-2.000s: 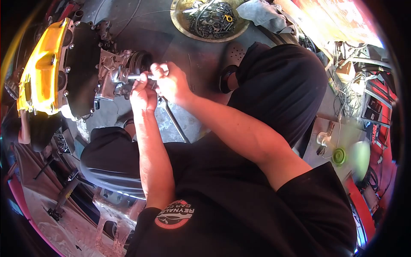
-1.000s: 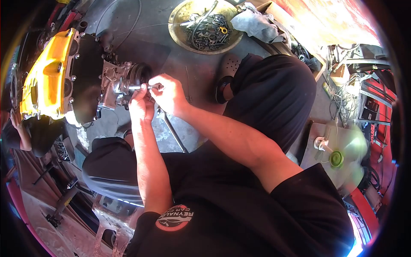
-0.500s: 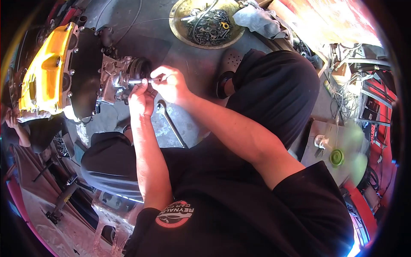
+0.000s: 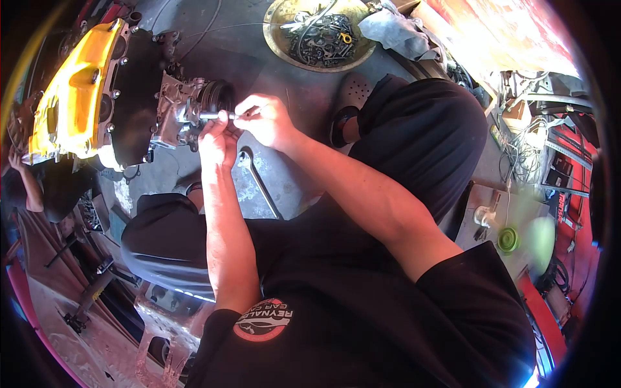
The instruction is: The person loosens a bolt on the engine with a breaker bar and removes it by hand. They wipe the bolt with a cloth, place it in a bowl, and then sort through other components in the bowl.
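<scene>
Both of my hands meet in front of the engine, around a slim, shiny metal rod point(image 4: 210, 116) whose exact kind I cannot make out. My left hand point(image 4: 218, 143) pinches it from below with thumb and fingers. From the right, my right hand point(image 4: 264, 119) closes its fingertips on the rod's near end. The rod's far end points at the engine point(image 4: 174, 113), close beside a dark ribbed pulley point(image 4: 217, 98). That engine has a yellow cover point(image 4: 76, 90) and a black cover point(image 4: 134, 97). Under my hands, a ratchet wrench point(image 4: 260, 184) lies on the floor.
A round basin point(image 4: 277, 48) holding many bolts and small parts stands beyond my foot. Grey rags point(image 4: 398, 32) lie to its right. Another person's arm point(image 4: 27, 184) shows at far left. A green round object point(image 4: 508, 239) and tangled cables point(image 4: 521, 145) are at right.
The whole view has shifted slightly. My hands keep hold of the rod, with my right fingers a little differently placed on its end. The other person's arm at the left has moved.
</scene>
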`<state>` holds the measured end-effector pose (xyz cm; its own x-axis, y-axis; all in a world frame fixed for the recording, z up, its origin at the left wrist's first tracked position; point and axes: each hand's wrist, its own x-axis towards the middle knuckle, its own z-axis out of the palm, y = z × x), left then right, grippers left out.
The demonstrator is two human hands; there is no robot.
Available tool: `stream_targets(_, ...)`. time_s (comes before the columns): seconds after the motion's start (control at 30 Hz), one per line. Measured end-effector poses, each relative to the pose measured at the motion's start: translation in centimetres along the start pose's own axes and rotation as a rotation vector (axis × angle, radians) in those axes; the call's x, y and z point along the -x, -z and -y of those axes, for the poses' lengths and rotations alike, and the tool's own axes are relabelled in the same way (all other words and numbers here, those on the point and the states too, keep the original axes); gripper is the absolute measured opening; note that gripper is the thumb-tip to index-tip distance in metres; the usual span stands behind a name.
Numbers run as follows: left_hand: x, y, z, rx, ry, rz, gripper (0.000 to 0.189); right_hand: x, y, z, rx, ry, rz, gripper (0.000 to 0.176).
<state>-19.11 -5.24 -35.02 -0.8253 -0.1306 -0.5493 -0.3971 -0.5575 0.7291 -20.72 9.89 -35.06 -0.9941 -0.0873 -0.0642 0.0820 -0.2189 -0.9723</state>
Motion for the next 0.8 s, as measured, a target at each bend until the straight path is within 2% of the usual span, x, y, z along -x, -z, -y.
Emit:
stream_targets(0.03, 0.3, -0.3, -0.2, 0.035, 0.001, 0.033, 0.015, 0.0, -0.2, 0.5, -0.164, -0.043, -0.024, 0.020)
stream_targets(0.17, 0.6, -1.0, -0.5, 0.229, 0.041, 0.183, 0.020, -0.3, 0.6, 3.4, -0.260, -0.781, 0.068, 0.025)
stream_targets(0.3, 0.5, -0.6, -0.4, 0.116, 0.079, 0.095, 0.025, -1.1, 0.2, 2.4, -0.262, -0.614, 0.015, 0.023)
stream_targets(0.33, 0.5, -1.1, -0.3, 0.015, 0.079, -0.012, 0.026, -0.9, 0.6, -0.6, -0.224, -0.306, 0.120, 0.014)
stream_targets(0.37, 0.3, -1.1, -0.3, -0.076, 0.066, -0.092, 0.024, -0.6, 0.7, -0.8, 0.011, -0.088, 0.105, 0.013)
stream_targets(0.43, 0.1, -1.2, -0.1, -0.058, 0.059, -0.095, 0.021, -0.1, 0.9, -1.1, 0.481, 0.354, 0.063, 0.011)
stream_targets(0.47, -0.3, -0.9, -0.1, -0.037, 0.048, -0.031, 0.021, 0.1, 0.6, -1.3, 0.445, 0.349, 0.053, 0.019)
stream_targets(0.57, -0.5, 0.0, 0.1, 0.066, 0.031, 0.117, 0.021, 0.4, -0.7, 0.2, -0.012, -0.134, -0.080, 0.030)
stream_targets(0.6, 0.0, -0.8, -0.2, 0.122, 0.026, 0.145, 0.022, 0.2, -0.5, 4.2, -0.163, -0.473, -0.149, 0.038)
stream_targets(0.67, -0.1, -0.3, -0.2, 0.197, 0.037, 0.280, 0.028, -0.1, 0.7, 3.6, -0.138, -0.634, 0.064, 0.036)
stream_targets(0.7, -0.1, -0.2, 0.0, 0.202, 0.036, 0.239, 0.027, -0.2, 0.9, 3.3, -0.124, -0.713, 0.171, 0.035)
stream_targets(0.73, 0.1, -0.7, -0.1, 0.210, 0.032, 0.198, 0.026, -0.2, 0.4, 3.0, -0.145, -0.673, 0.086, 0.019)
stream_targets(0.8, -0.2, -0.4, 0.2, 0.150, 0.051, 0.083, 0.023, 0.2, 0.7, 0.9, -0.060, -0.171, 0.046, 0.010)
